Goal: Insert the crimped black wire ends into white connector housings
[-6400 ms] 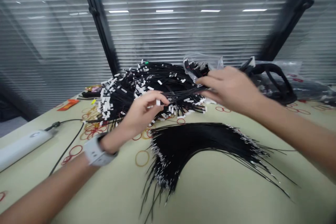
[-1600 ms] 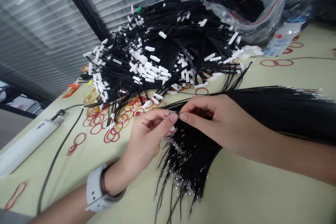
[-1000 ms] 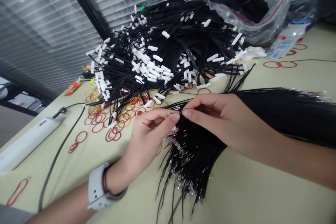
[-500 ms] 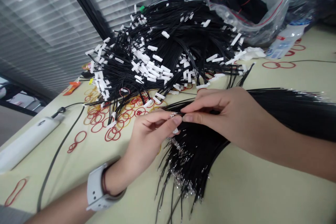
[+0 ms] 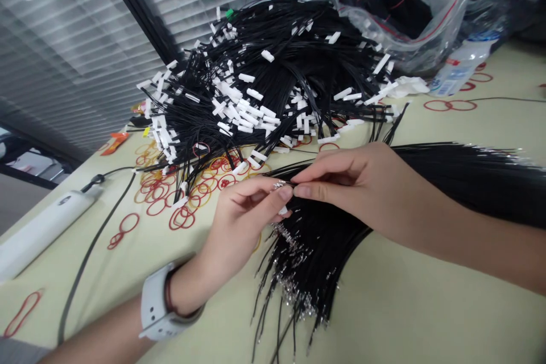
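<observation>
My left hand [image 5: 247, 213] is closed in a pinch at the metal-tipped ends of a few thin black wires [image 5: 289, 185]. A small white piece [image 5: 283, 211], perhaps a connector, peeks out under its thumb; the fingers hide the rest. Right beside it, my right hand [image 5: 362, 179] pinches the same wires between thumb and index finger. Below both hands spreads a thick bundle of loose black wires [image 5: 319, 256] with bare silver terminals, which continues behind the right wrist to the right [image 5: 460, 170].
Behind lies a large heap of black cables [image 5: 298, 62] with white connectors [image 5: 243, 116]. Red and yellow rubber bands [image 5: 183, 216] are scattered before it. A white power strip [image 5: 46, 227] lies left. At back right stand a clear plastic bag [image 5: 443, 28] of wire bundles and a bottle [image 5: 463, 68].
Both hands keep their pinch at almost the same spot on the wires. The whole view has shifted very slightly; nothing has been let go or taken up.
</observation>
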`<control>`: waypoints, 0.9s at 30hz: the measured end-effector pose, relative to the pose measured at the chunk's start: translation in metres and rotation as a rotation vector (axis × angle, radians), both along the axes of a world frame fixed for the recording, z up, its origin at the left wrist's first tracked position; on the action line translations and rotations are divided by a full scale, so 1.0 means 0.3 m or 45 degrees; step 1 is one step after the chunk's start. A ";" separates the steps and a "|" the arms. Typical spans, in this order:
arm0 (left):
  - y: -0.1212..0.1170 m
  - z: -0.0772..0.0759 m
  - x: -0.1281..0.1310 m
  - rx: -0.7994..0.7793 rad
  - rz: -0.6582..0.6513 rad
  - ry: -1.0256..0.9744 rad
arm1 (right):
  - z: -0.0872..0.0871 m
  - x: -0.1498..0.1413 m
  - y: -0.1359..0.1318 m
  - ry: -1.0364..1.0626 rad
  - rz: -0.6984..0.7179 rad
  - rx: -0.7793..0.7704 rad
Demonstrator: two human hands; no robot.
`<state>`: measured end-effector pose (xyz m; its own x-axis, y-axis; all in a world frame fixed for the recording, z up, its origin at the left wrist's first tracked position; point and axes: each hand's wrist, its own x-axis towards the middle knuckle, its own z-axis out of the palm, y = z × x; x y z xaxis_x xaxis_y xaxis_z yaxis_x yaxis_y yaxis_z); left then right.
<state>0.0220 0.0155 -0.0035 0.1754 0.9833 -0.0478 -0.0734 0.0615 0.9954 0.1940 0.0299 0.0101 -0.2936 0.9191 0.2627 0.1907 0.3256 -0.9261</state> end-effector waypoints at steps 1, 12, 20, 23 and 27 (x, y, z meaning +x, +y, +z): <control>-0.002 0.000 0.000 0.007 0.000 0.002 | 0.002 -0.001 -0.001 -0.014 -0.009 -0.004; 0.002 -0.003 -0.005 0.116 -0.057 0.084 | -0.014 0.003 0.009 0.007 0.046 -0.106; -0.003 0.009 0.006 0.059 -0.018 0.108 | 0.002 0.014 0.014 -0.040 0.100 -0.163; -0.001 0.011 0.005 0.042 0.022 0.117 | 0.013 0.013 0.014 -0.042 0.084 -0.186; 0.000 0.012 0.004 0.046 0.015 0.102 | 0.012 0.010 0.011 -0.025 0.039 -0.194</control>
